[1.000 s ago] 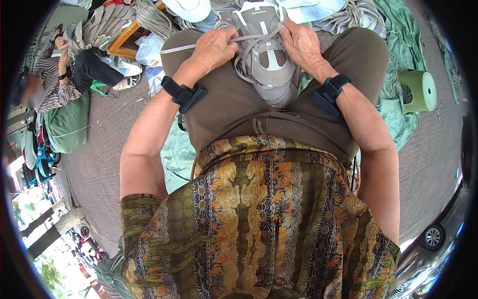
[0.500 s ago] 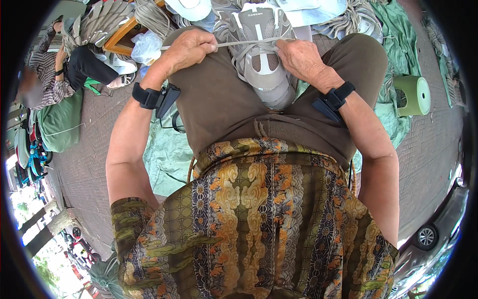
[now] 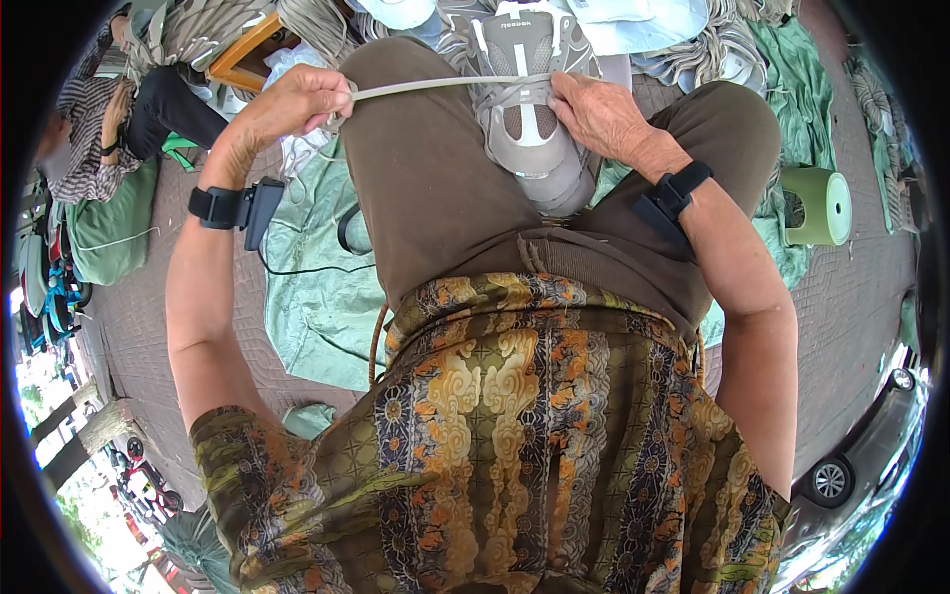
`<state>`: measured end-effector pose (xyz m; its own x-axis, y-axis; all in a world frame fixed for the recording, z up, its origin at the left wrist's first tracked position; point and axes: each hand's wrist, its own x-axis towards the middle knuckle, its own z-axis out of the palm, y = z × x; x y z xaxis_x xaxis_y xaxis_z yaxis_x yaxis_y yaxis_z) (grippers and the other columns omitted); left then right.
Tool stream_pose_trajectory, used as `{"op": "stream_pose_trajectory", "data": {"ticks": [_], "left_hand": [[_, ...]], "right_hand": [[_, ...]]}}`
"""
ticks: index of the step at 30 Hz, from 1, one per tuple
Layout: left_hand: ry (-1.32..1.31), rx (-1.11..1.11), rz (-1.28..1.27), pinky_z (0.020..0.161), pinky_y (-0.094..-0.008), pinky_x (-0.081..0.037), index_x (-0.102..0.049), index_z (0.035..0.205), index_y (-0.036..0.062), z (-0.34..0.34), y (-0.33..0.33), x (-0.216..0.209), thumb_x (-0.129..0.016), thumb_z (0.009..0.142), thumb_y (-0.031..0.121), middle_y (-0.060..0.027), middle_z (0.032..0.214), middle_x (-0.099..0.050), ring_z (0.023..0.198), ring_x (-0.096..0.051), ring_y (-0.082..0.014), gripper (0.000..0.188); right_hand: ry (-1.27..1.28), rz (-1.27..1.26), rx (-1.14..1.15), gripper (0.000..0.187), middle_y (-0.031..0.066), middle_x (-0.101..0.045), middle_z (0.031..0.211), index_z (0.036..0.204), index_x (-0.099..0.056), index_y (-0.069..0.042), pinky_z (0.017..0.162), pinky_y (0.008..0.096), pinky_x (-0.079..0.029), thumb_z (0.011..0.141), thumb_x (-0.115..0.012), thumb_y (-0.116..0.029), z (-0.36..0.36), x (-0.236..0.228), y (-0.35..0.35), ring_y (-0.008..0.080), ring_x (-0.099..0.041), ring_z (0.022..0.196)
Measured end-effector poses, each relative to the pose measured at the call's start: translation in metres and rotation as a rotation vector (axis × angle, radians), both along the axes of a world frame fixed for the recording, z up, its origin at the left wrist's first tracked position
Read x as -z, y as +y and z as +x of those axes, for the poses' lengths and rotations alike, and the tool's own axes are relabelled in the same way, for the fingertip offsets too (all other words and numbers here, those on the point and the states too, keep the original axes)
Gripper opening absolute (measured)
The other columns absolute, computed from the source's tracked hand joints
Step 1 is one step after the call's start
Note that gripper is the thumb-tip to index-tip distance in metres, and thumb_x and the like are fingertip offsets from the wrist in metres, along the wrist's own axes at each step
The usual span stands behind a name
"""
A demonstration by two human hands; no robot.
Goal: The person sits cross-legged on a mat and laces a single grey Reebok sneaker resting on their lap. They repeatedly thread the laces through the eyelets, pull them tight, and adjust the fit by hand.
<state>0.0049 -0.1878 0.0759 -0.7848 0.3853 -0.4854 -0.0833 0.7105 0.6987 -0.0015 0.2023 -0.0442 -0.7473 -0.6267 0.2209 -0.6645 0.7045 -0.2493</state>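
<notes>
Between my knees stands a grey and white sneaker, its toe toward me. A flat light-grey shoelace stretches taut from its front out to the left, over my left thigh. My left hand pinches the far end of that lace, fingers closed. At the sneaker's right side my right hand is closed with thumb and fingers pressed together by the lacing; the lace runs to its fingertips. Exactly what lies inside the right fingers is partly hidden.
Bundles of grey laces and pale shoe parts lie beyond the sneaker. A green stool lies on its side at right. Green sheeting covers ground at left. Another person sits at far left, near a wooden frame.
My left hand has moved left and outward, drawing a longer stretch of lace from the sneaker. My right hand stays nearly in place beside the sneaker.
</notes>
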Motion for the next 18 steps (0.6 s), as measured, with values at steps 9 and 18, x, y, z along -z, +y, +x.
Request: {"op": "stream_pose_trajectory", "data": {"ticks": [9,18], "left_hand": [[1.056,-0.164,-0.358,0.074,-0.0396,-0.052,-0.066,0.098,0.0085,-0.045,-0.044,0.021,-0.058,0.086,0.016,-0.0117,0.09,-0.069,0.082,-0.066,-0.0301,0.016],[0.793,0.075,-0.303,0.077,-0.0429,-0.052,-0.067,0.099,0.0116,0.015,0.159,0.064,-0.062,0.084,0.033,-0.0132,0.089,-0.068,0.085,-0.066,-0.0338,0.027]], "right_hand": [[-0.173,-0.193,0.091,0.016,0.0173,-0.06,0.07,0.093,-0.057,-0.004,0.062,0.0417,-0.047,0.093,-0.057,-0.019,-0.012,-0.022,0.017,0.0337,-0.061,0.067],[0.122,-0.16,0.06,0.013,0.0108,-0.061,0.088,0.095,-0.059,-0.005,0.069,0.0423,-0.051,0.086,-0.064,-0.012,-0.01,-0.024,-0.006,0.0328,-0.064,0.08]]}}
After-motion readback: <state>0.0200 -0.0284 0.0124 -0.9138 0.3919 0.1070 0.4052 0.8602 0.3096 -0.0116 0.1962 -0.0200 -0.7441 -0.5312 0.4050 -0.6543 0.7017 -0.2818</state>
